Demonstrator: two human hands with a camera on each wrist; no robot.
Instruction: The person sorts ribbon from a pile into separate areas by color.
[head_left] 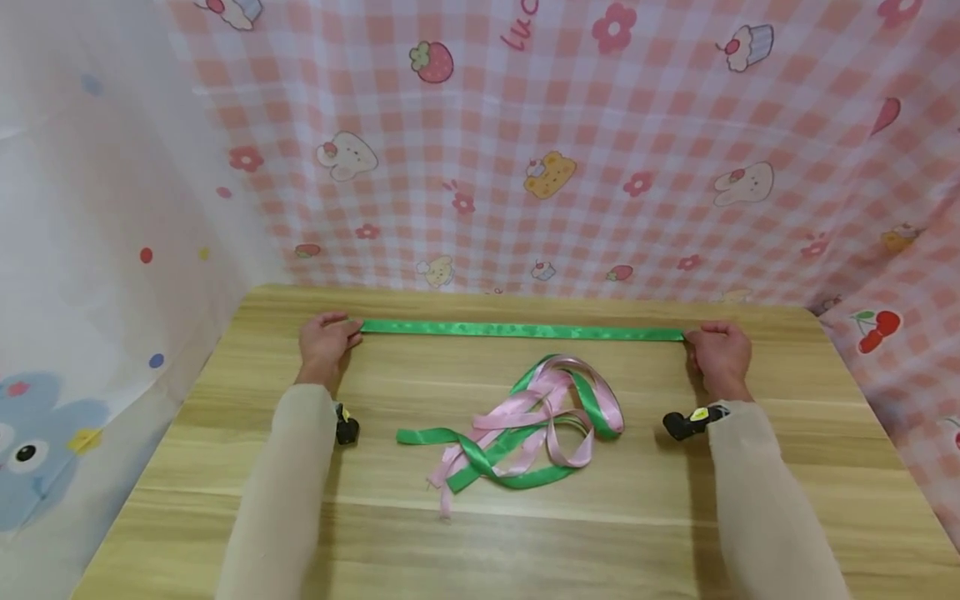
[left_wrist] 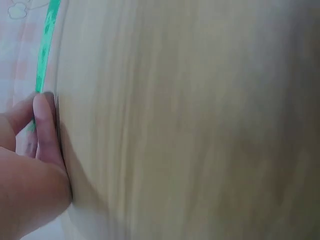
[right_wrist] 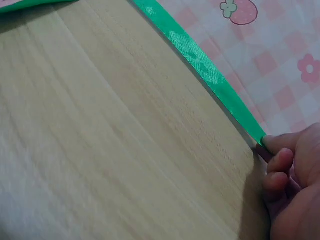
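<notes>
A green ribbon (head_left: 521, 331) lies stretched straight across the far part of the wooden table (head_left: 787, 508). My left hand (head_left: 327, 342) pinches its left end and my right hand (head_left: 718, 350) pinches its right end. In the left wrist view the fingers (left_wrist: 46, 125) curl against the green ribbon (left_wrist: 46, 45) at the table's edge. The right wrist view shows the green ribbon (right_wrist: 200, 62) running up and away from my curled fingers (right_wrist: 280, 162).
A loose tangle of pink and green ribbons (head_left: 525, 433) lies in the middle of the table, nearer me than the stretched one. Pink checked cloth (head_left: 570, 142) hangs behind the table, and pale patterned cloth (head_left: 90, 275) on the left.
</notes>
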